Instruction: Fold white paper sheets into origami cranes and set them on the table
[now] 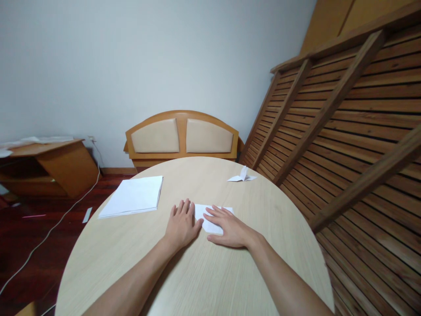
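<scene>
A small folded sheet of white paper [211, 226] lies on the round table [197, 281] in front of me. My right hand [229, 227] rests flat over its right part, fingers spread and pointing left. Against the paper's left edge lies my left hand [182, 223], open, its palm down mostly on the table and its thumb reaching to the paper. Part of the paper is hidden beneath the right hand.
A stack of white paper [133, 196] lies at the table's left. Toward the back right sits a folded paper figure [242, 175] with spread wings. Beyond the table stand a headboard [182, 131], a leaning slatted wooden frame [329, 114] and a low cabinet [67, 169].
</scene>
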The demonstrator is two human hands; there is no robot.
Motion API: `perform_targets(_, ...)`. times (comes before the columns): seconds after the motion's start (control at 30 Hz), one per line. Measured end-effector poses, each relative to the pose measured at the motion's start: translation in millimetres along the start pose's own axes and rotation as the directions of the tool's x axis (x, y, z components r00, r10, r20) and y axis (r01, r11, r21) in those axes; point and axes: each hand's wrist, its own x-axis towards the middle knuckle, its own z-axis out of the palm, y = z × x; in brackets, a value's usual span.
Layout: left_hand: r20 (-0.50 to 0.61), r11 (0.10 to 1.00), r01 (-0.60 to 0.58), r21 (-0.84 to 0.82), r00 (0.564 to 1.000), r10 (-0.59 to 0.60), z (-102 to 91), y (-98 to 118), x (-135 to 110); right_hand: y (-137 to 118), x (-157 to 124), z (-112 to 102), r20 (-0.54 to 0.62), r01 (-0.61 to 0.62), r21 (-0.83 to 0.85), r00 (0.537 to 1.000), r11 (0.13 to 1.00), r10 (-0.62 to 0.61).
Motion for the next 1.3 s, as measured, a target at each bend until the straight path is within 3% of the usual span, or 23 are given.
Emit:
perform_targets(0.13,0.056,0.992,-0.110,-0.069,0.992,0.114,-1.4,1.1,-1.0,0.9,0.7,0.5,-0.015,0.004,-0.002,1.000,1.000,-0.004)
perform_targets(0.27,0.094,0.994,-0.094,-0.061,0.991,0.100,0.5,-0.3,1.8,8.1,-1.3,0.0,-0.029,-0.007,0.002,1.000,1.000,0.007)
perform_targets(0.4,0.127,0.997,-0.055,-0.053,0.990,0.061,-0.3,-10.2,6.8,22.6,-7.3,-4.6,-0.071,-0.109,-0.015,0.992,0.994,0.107)
perform_targets(0.5,0.126,0.997,-0.050,-0.063,0.990,0.058,-2.5,-19.5,8.6,31.5,-10.7,-7.7,-0.098,-0.144,-0.006,0.985,0.990,0.143)
perform_targets(0.7,0.132,0.972,-0.186,-0.146,0.970,0.206,-4.6,-23.0,7.1,32.2,-7.5,-5.9,-0.156,-0.108,0.033,0.981,0.994,0.111)
perform_targets(0.93,0.086,0.959,-0.215,-0.186,0.968,0.234,0.3,-26.3,6.9,31.3,-5.3,-2.2,-0.169,-0.090,0.002,0.982,0.996,0.089)
perform_targets(1.0,0.067,0.940,-0.266,-0.216,0.956,0.286,-0.3,-28.5,7.4,32.0,-5.2,-2.1,-0.169,-0.076,-0.004,0.983,0.997,0.075)
perform_targets(1.13,0.018,0.840,-0.445,-0.312,0.881,0.473,-4.4,-27.9,8.3,32.8,-4.7,-2.0,-0.178,-0.067,-0.010,0.982,0.998,0.064)
perform_targets(1.3,-0.038,0.821,-0.482,-0.306,0.868,0.495,-5.9,-22.1,9.5,31.5,-4.9,-1.7,-0.182,-0.072,-0.002,0.981,0.997,0.070)
